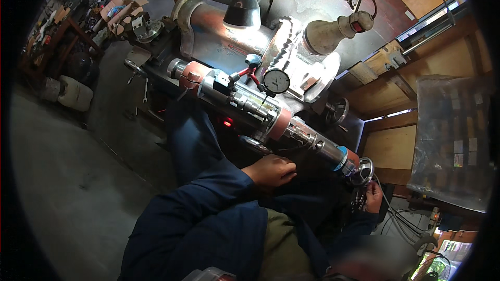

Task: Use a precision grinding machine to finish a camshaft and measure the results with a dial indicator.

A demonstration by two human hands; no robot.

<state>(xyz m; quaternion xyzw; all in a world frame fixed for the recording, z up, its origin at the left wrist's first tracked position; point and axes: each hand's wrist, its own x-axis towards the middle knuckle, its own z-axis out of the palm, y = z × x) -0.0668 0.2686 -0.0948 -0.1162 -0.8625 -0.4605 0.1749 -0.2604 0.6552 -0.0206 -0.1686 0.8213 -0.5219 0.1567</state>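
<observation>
A bench machine with a long steel spindle assembly [250, 102] runs slantwise from the upper left to the lower right before me. My left hand [271, 170] is closed in a loose fist near my lap, just short of the machine; I see nothing in it. Over at the right end, my right hand [373, 196] has its fingers closed at the lower rim of a chromed handwheel [363, 170], partly in shadow. Above the spindle stands a round dial gauge [276, 81] on a red jointed arm [252, 77], its stem pointing down toward the metal.
A black-shaded lamp [244, 8] and a beige lamp [328, 32] light the machine from behind. Wrenches [145, 91] lie at its left end. Cables [398, 216] hang by my right hand. Boxes [121, 9] and a white jug [76, 93] stand on the left.
</observation>
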